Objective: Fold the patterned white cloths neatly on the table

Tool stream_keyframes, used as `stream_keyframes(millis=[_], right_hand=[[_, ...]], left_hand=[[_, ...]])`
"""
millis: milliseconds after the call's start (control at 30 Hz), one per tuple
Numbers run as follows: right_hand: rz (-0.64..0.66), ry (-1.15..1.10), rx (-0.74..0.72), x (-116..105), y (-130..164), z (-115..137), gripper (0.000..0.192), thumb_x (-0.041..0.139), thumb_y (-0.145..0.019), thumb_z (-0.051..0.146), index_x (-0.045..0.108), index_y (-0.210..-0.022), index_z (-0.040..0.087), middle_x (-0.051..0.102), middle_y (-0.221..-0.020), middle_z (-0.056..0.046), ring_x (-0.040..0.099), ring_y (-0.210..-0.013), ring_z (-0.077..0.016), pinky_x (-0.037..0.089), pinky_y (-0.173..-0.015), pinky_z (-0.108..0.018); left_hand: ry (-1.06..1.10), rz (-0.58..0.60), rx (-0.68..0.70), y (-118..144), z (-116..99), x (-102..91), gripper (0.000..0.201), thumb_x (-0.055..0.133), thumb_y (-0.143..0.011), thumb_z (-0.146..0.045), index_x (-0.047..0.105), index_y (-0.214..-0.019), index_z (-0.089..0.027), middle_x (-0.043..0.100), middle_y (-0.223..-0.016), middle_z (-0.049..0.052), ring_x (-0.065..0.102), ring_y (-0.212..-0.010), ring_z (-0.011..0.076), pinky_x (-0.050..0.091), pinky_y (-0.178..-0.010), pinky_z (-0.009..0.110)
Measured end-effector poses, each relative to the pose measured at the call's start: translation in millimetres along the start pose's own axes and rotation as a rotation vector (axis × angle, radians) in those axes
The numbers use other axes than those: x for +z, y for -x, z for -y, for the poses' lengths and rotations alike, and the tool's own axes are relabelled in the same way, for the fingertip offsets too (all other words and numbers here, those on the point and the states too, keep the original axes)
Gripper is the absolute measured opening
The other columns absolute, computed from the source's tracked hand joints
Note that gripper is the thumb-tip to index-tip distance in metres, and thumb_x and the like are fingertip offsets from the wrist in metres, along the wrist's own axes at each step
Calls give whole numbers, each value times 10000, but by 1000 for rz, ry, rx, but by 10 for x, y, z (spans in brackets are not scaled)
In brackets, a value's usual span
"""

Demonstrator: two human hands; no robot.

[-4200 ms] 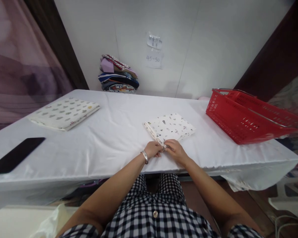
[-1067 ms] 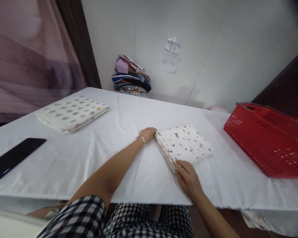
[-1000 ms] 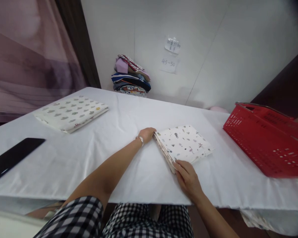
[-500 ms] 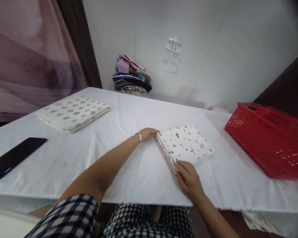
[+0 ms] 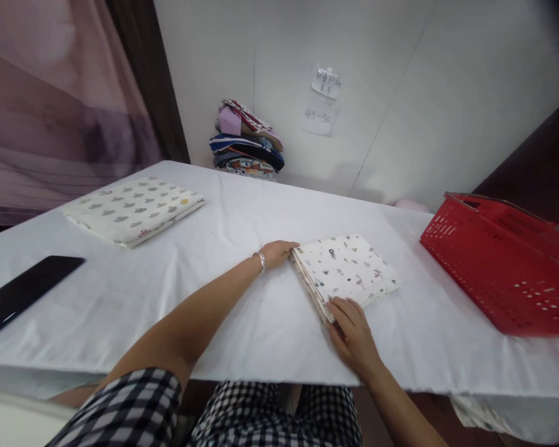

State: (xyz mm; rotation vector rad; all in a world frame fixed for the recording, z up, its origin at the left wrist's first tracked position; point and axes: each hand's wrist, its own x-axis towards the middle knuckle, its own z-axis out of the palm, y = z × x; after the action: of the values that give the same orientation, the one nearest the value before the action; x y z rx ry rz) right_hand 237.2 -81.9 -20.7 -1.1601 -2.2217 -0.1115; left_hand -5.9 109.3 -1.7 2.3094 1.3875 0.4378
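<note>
A folded white cloth [image 5: 349,267] with small printed figures lies on the white-covered table [image 5: 242,217], right of centre. My left hand [image 5: 277,253], with a silver bracelet at the wrist, pinches its far left corner. At the near left corner, my right hand [image 5: 351,332] grips the folded layers, fingers on top and thumb at the edge. The layered fold edge runs between both hands. Another folded cloth [image 5: 137,208], white with grey cloud-like prints, rests by itself on the left of the table, away from both hands.
A black phone [image 5: 28,292] lies at the left. On the right stands a red plastic basket [image 5: 507,267] with a metal handle. Behind the table, a stack of folded fabrics [image 5: 248,143] is against the wall, left of paper notes [image 5: 320,118].
Both hands keep hold of the cloth's corners, almost unmoved. The right hand's fingers have shifted very slightly at the near corner.
</note>
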Motion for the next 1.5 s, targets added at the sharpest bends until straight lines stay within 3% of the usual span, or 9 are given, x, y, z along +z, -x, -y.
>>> stream_keyframes(millis=[300,500,633,733,967,1067,1200,1367,1500], right_hand=[[21,6,-5,-17,-34,24,408,486,-811,167,494,-1217,194,543,-1182,-117,482,-1112,-242,368,-963,-489],[23,-16,4,-19,-48,32,397,469,-819,165,492,-1214,202,536,-1174,-119,476,-1099,-242,362,-950,-491],[44,-16,7,-23,-66,42,377,460,-822,175,501,-1196,201,541,-1160,-117,470,-1097,-237,350,-950,-475],[75,-8,9,-42,-89,55,365,466,-819,174,505,-1182,193,541,-1158,-113,457,-1107,-228,328,-966,-455],[112,1,22,-77,-130,91,398,532,-813,304,495,-1193,193,525,-1165,-120,439,-1105,-238,327,-950,-437],[119,23,31,-70,-134,119,354,497,-836,266,504,-1185,207,537,-1149,-113,445,-1097,-225,326,-943,-428],[149,79,29,-85,-131,105,325,478,-844,216,525,-1165,218,548,-1161,-97,448,-1104,-203,279,-980,-426],[158,147,30,-134,-129,-191,318,461,-826,120,578,-1088,258,570,-1183,-42,396,-1196,-200,145,-1046,-464],[194,90,110,-150,-118,-417,399,441,-760,37,585,-1078,228,555,-1215,-53,369,-1232,-190,194,-1036,-427]], left_hand=[[-198,-67,-27,-115,-52,117,364,339,-863,-196,584,-1108,-307,619,-1107,-24,566,-999,157,437,-816,240],[-57,-147,-73,-37,-41,156,366,350,-862,-211,576,-1146,-260,604,-1154,-18,544,-1047,146,405,-927,246],[-47,-203,48,39,-73,200,446,372,-817,-155,508,-1238,-212,535,-1257,-3,448,-1173,149,338,-1018,270],[-53,-155,128,55,-116,239,515,361,-773,-101,486,-1263,-199,460,-1335,-7,403,-1220,145,277,-1063,280],[196,-112,-131,-32,-279,90,444,337,-828,-253,531,-1220,-176,502,-1299,13,444,-1198,147,300,-1034,243],[133,-59,-237,-113,-408,31,516,444,-794,-378,487,-1259,-158,495,-1303,60,468,-1178,199,357,-978,266],[24,-10,-307,-160,-520,-48,483,552,-707,-301,560,-1167,-157,574,-1207,82,534,-1093,225,408,-888,248],[53,-61,-389,234,-456,-103,428,546,-700,-276,566,-1117,-181,636,-1080,56,583,-990,211,443,-790,253],[115,-36,-468,773,-404,-54,445,542,-717,-364,529,-1119,-174,648,-1006,59,612,-892,210,459,-730,273]])
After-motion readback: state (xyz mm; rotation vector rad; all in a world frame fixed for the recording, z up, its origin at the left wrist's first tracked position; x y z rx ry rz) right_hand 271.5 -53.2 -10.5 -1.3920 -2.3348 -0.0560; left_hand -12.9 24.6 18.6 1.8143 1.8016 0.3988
